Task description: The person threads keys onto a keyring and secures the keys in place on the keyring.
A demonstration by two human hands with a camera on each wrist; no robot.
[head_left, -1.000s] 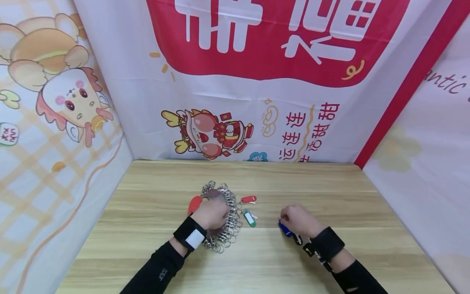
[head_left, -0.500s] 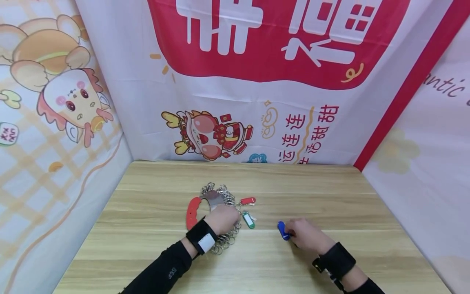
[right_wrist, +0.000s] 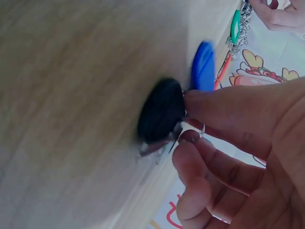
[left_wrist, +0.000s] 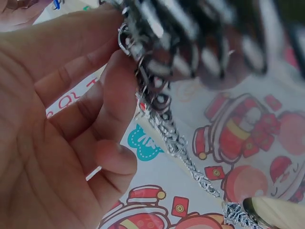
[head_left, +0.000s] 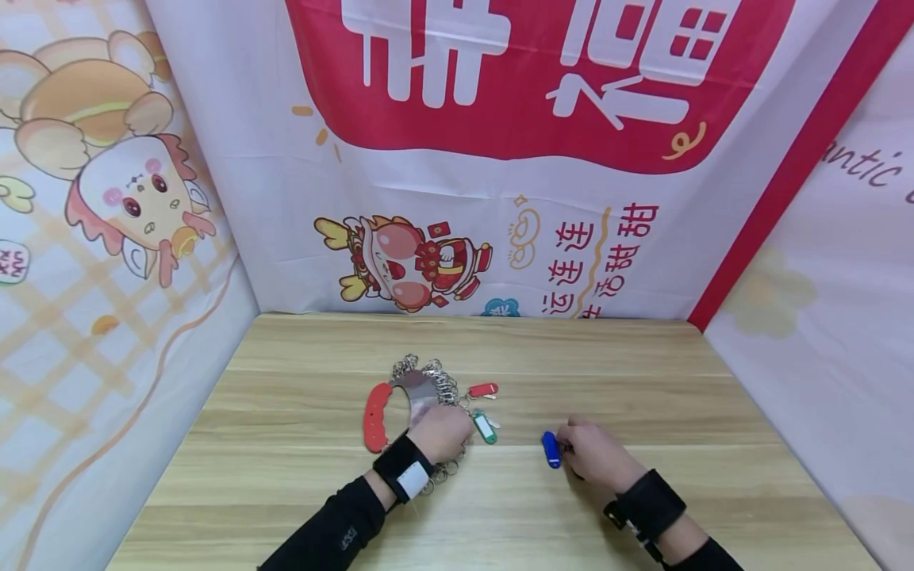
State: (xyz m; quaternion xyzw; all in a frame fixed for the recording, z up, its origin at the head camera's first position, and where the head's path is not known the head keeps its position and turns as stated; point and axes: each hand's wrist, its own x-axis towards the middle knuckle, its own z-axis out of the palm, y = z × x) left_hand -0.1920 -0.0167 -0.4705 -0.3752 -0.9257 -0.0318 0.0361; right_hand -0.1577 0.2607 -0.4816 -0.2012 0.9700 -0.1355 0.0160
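A round metal key holder [head_left: 421, 390] with a red grip [head_left: 375, 419] lies left of centre on the table, small metal rings [head_left: 446, 382] strung along its edge. My left hand [head_left: 441, 434] is over its right side, hiding part of it. In the left wrist view, thumb and index finger pinch a metal ring [left_wrist: 125, 40] at the edge. My right hand [head_left: 596, 454] pinches the thin ring [right_wrist: 202, 131] of a black key tag [right_wrist: 161, 110], with keys [right_wrist: 159, 149] hanging beside it. A blue key tag [head_left: 551, 450] lies right at its fingertips.
A red key tag [head_left: 482, 390] and a green key tag [head_left: 484, 427], each with a small key, lie just right of the metal holder. Printed cloth [head_left: 457, 182] rises behind the wooden table [head_left: 343, 539] and on both sides.
My left hand has shifted right along the metal holder, uncovering its red grip. The right hand has moved slightly right and down, leaving the blue tag more in view.
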